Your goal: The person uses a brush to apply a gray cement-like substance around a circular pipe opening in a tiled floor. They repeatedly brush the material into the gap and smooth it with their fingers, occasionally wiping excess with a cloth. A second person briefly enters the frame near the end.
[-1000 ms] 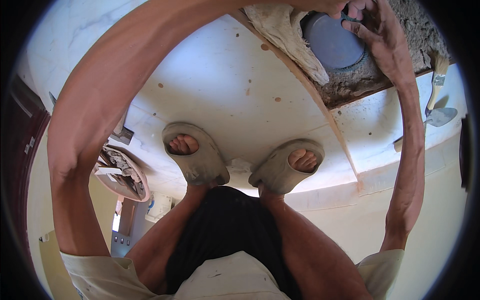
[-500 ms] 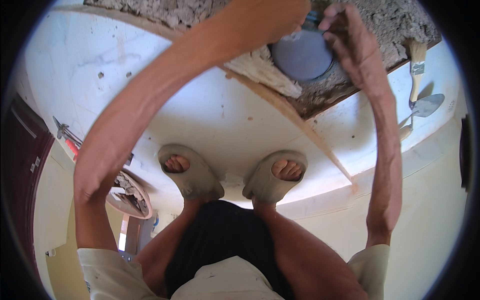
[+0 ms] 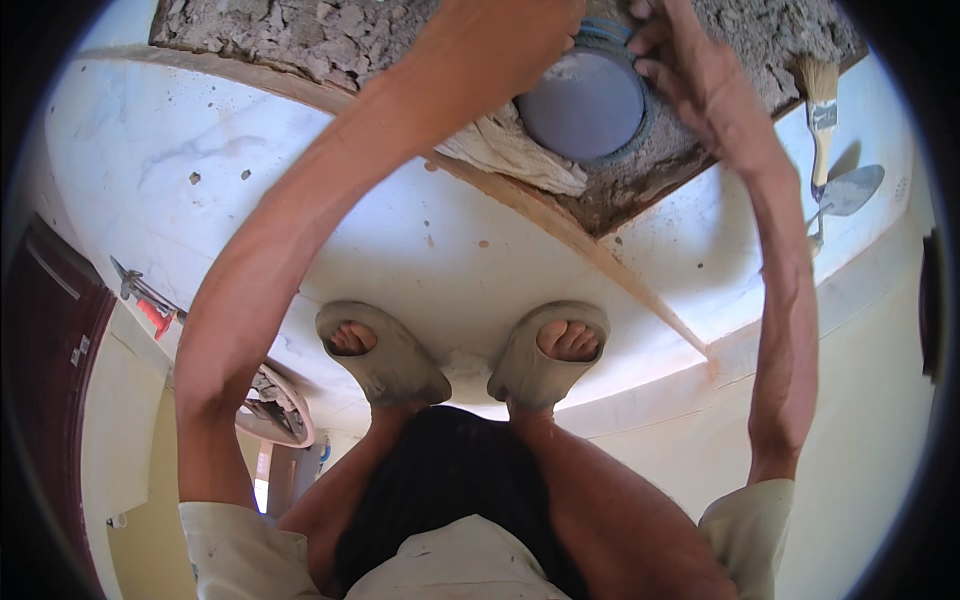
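A smooth grey round cover (image 3: 583,105), like a capped pipe end, is set in the rough mortar bed. Blue string (image 3: 606,32) lies along its far edge and runs between my hands; a darker strand follows the rim on the right. My left hand (image 3: 520,45) is closed at the far left of the cover, its fingertips mostly hidden behind the hand. On the other side my right hand (image 3: 690,70) has its fingers curled in at the string, partly cut off by the upper edge. Crumpled pale cloth or paper (image 3: 520,150) lies against the cover's near left side.
Rough grey mortar (image 3: 290,40) stretches along the far side, bordered by pale marbled tiles (image 3: 150,130). A paintbrush (image 3: 820,110) and a trowel (image 3: 850,190) lie at the right. Red-handled pliers (image 3: 150,310) and a round tub (image 3: 300,420) are at the left. My sandalled feet (image 3: 555,345) stand on the tiles.
My view has shifted slightly, so the cover sits a little higher and further left. Both hands have moved slightly toward the far side, and more of the blue string shows.
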`<action>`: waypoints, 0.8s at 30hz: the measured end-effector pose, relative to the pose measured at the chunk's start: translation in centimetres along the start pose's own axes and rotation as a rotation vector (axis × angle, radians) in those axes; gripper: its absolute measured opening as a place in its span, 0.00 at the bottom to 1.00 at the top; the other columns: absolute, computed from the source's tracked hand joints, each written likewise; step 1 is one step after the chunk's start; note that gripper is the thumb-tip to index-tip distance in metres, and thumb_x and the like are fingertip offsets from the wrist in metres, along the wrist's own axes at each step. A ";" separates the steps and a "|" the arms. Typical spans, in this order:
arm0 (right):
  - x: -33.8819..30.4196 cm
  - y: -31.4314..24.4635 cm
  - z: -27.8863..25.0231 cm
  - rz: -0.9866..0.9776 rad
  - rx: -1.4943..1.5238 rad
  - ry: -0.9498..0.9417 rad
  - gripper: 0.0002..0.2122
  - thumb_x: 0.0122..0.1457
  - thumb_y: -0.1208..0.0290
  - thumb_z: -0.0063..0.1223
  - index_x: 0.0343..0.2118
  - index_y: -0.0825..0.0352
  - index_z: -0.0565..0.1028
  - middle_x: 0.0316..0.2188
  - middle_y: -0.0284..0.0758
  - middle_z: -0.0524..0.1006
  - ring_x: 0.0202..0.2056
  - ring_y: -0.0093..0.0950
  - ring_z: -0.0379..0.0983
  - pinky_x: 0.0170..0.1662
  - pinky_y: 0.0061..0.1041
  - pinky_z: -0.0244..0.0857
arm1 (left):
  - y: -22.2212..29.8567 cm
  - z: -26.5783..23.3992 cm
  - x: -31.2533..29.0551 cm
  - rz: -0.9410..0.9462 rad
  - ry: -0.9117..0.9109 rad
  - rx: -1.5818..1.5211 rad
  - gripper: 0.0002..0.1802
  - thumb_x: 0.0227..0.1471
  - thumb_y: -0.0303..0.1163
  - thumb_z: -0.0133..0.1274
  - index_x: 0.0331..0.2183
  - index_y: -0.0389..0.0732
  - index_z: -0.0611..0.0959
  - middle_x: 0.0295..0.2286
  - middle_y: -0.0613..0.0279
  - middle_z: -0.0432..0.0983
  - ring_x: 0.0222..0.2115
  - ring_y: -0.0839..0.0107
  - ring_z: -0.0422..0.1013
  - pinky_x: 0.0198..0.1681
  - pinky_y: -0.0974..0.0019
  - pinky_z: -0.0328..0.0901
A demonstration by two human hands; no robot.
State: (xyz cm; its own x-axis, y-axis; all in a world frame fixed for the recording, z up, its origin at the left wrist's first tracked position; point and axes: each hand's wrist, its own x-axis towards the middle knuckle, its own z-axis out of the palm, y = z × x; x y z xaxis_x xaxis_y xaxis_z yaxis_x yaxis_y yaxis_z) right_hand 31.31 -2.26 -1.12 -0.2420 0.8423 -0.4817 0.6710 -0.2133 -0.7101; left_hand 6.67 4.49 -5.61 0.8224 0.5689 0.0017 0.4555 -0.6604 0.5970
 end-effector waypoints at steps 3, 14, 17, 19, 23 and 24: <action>1.3 0.4 -1.6 -0.069 -0.011 -0.130 0.21 0.64 0.85 0.56 0.57 0.65 0.63 0.36 0.36 0.77 0.37 0.29 0.77 0.39 0.32 0.72 | 0.8 -0.8 0.8 0.061 -0.023 -0.082 0.09 0.57 0.34 0.62 0.38 0.40 0.83 0.36 0.52 0.80 0.43 0.50 0.76 0.47 0.46 0.68; 1.8 3.0 -1.9 -0.094 0.337 -0.195 0.16 0.58 0.91 0.49 0.45 0.65 0.67 0.34 0.32 0.74 0.37 0.25 0.70 0.41 0.26 0.67 | 2.4 0.5 3.0 0.026 -0.022 -0.170 0.10 0.59 0.33 0.63 0.36 0.36 0.83 0.34 0.48 0.77 0.39 0.44 0.74 0.44 0.45 0.67; 2.0 3.1 -1.5 -0.033 0.378 -0.207 0.15 0.60 0.89 0.53 0.48 0.66 0.68 0.34 0.33 0.75 0.37 0.25 0.72 0.40 0.27 0.68 | 2.9 0.4 2.7 0.000 -0.038 -0.117 0.10 0.60 0.33 0.62 0.35 0.36 0.82 0.33 0.49 0.75 0.37 0.44 0.73 0.42 0.46 0.67; 1.8 3.2 -1.9 -0.130 0.242 -0.150 0.16 0.60 0.87 0.55 0.50 0.68 0.69 0.34 0.34 0.77 0.36 0.27 0.74 0.40 0.30 0.69 | 3.0 0.1 2.7 -0.021 -0.063 -0.080 0.10 0.60 0.34 0.62 0.35 0.36 0.82 0.32 0.49 0.74 0.36 0.45 0.73 0.40 0.47 0.67; 0.3 4.4 -1.8 -0.183 0.121 -0.002 0.18 0.61 0.84 0.59 0.54 0.70 0.69 0.34 0.38 0.80 0.35 0.33 0.78 0.39 0.35 0.72 | 4.3 0.2 3.6 -0.030 -0.082 -0.087 0.09 0.60 0.33 0.63 0.37 0.37 0.83 0.32 0.48 0.74 0.36 0.44 0.73 0.40 0.47 0.68; -0.4 4.5 -2.1 -0.159 0.083 0.065 0.18 0.61 0.84 0.59 0.53 0.70 0.69 0.33 0.39 0.80 0.35 0.35 0.79 0.39 0.37 0.73 | 4.6 0.3 3.7 -0.032 -0.078 -0.124 0.09 0.60 0.32 0.63 0.38 0.37 0.83 0.32 0.48 0.74 0.36 0.44 0.73 0.41 0.47 0.68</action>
State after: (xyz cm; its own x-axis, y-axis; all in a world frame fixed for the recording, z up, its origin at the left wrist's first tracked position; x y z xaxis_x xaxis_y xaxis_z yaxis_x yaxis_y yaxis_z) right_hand 35.86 -2.55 -3.03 -0.2926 0.8982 -0.3280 0.5673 -0.1131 -0.8157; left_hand 11.90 3.39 -3.08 0.8344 0.5457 -0.0778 0.4400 -0.5745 0.6901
